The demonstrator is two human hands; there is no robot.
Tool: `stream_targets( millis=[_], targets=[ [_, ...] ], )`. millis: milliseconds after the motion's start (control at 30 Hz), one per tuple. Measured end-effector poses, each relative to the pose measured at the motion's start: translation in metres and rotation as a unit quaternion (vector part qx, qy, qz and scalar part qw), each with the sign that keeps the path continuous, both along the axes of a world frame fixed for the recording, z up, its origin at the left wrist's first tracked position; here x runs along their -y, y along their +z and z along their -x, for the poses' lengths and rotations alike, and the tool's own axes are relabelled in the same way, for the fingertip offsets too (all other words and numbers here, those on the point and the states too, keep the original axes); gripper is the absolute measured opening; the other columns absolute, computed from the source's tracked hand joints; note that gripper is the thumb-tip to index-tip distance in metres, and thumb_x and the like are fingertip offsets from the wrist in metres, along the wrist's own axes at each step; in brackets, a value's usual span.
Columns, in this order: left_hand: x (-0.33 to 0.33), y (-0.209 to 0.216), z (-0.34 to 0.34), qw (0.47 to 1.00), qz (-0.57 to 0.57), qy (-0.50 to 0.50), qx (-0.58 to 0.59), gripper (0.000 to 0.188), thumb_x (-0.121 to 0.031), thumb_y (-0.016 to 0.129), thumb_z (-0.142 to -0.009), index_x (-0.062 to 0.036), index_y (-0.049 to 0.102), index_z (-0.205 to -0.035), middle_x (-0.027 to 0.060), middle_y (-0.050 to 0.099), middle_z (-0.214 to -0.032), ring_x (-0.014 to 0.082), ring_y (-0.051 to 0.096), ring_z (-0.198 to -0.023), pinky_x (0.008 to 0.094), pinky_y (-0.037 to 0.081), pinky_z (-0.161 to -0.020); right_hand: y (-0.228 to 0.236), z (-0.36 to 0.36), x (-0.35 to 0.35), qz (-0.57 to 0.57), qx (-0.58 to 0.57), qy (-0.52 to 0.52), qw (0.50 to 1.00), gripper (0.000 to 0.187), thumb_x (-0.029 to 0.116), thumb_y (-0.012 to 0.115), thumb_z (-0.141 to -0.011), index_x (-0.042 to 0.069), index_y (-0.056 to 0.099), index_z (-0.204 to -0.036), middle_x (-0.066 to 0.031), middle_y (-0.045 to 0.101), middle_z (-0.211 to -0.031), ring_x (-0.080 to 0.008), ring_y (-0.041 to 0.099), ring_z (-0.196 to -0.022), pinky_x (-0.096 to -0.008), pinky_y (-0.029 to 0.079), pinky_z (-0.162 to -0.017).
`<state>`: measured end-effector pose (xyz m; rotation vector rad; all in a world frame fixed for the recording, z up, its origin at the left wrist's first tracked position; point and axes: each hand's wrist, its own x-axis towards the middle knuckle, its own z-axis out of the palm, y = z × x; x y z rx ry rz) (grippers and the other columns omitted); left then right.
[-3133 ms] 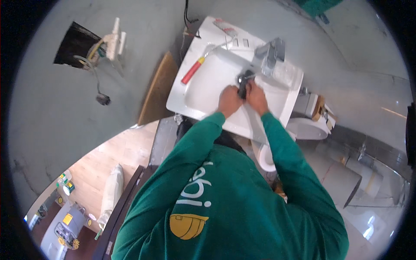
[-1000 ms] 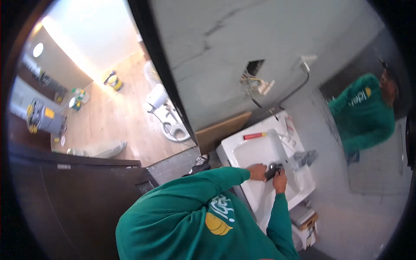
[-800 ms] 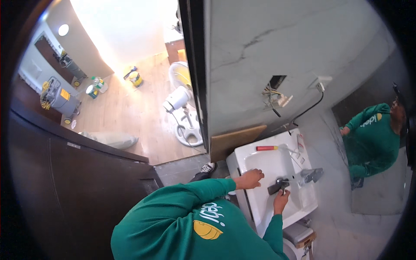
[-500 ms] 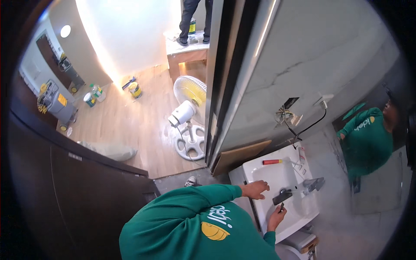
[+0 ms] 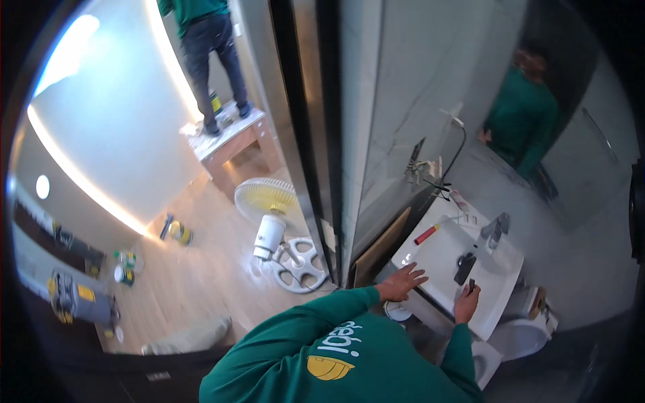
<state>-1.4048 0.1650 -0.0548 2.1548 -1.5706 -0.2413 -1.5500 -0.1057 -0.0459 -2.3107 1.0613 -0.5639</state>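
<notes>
My left hand (image 5: 402, 282) lies with fingers spread at the near left rim of the white washbasin (image 5: 492, 310). Closed fingers of my right hand (image 5: 465, 305) hold a small dark object (image 5: 471, 285) over the basin; its kind is too small to make out. Just beyond it, a dark block-shaped thing (image 5: 463, 270) rests in the basin, apart from both hands. A red stick-like thing with a yellow end (image 5: 426, 235) lies on the basin's far left side. The grey faucet (image 5: 496, 230) stands at the back.
Loose wires (image 5: 424, 168) stick out of the wall above the basin. A brown board (image 5: 383, 247) leans beside it, and a toilet (image 5: 527, 337) stands to the right. Through the doorway are a pedestal fan (image 5: 270, 235), paint cans (image 5: 180, 232) and a person (image 5: 213, 54) on a wooden platform (image 5: 232, 144).
The view has swung, showing more of the person on the platform. My left hand has drawn back to the basin's rim. My right hand still holds the small dark object.
</notes>
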Motion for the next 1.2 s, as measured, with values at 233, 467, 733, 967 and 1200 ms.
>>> stream_targets(
  millis=[233,467,733,967,1200],
  targets=[
    [-0.009,-0.002,0.007,1.000,-0.017,0.005,0.004,0.115,-0.020,0.090,-0.071,-0.0157,0.026,-0.167,0.0152,0.028,-0.171,0.0463,0.022,-0.157,0.0517,0.025,-0.131,0.010,0.001,-0.012,-0.005,0.002,-0.027,1.000,0.034,0.028,0.053,-0.109,0.000,0.055,-0.128,-0.0282,0.068,-0.119,-0.0489,0.065,-0.111,-0.0532,0.049,-0.095],
    [-0.006,-0.001,0.014,0.999,-0.007,0.031,0.030,0.118,-0.018,0.090,-0.070,-0.0166,0.023,-0.167,0.0151,0.027,-0.171,0.0455,0.021,-0.158,0.0522,0.025,-0.131,0.003,0.004,-0.005,0.011,0.016,0.000,1.000,0.034,0.026,0.054,-0.108,0.000,0.054,-0.129,-0.0290,0.068,-0.118,-0.0493,0.064,-0.111,-0.0534,0.049,-0.095],
    [0.003,0.009,0.020,0.998,-0.026,0.063,-0.002,0.114,-0.015,0.088,-0.072,-0.0144,0.026,-0.167,0.0166,0.028,-0.171,0.0448,0.018,-0.159,0.0520,0.018,-0.132,-0.008,0.005,0.011,-0.023,0.032,0.037,0.999,0.037,0.021,0.053,-0.108,-0.002,0.051,-0.137,-0.0278,0.065,-0.125,-0.0481,0.063,-0.116,-0.0515,0.048,-0.100],
    [0.002,-0.004,0.034,0.995,-0.010,0.090,-0.036,0.112,-0.009,0.083,-0.065,-0.0115,0.030,-0.164,0.0204,0.028,-0.170,0.0462,0.014,-0.160,0.0536,0.016,-0.132,-0.019,0.011,0.014,-0.055,0.051,0.049,0.996,0.036,0.022,0.050,-0.111,-0.003,0.050,-0.137,-0.0291,0.064,-0.126,-0.0471,0.063,-0.116,-0.0513,0.048,-0.099],
    [-0.002,-0.011,0.042,0.996,-0.035,0.081,-0.007,0.117,-0.021,0.090,-0.070,-0.0134,0.024,-0.167,0.0189,0.024,-0.171,0.0457,0.011,-0.160,0.0549,0.014,-0.133,-0.033,0.022,0.019,-0.060,0.035,0.051,0.996,0.037,0.025,0.048,-0.113,-0.005,0.050,-0.135,-0.0304,0.063,-0.124,-0.0480,0.063,-0.116,-0.0534,0.049,-0.094]
  ],
)
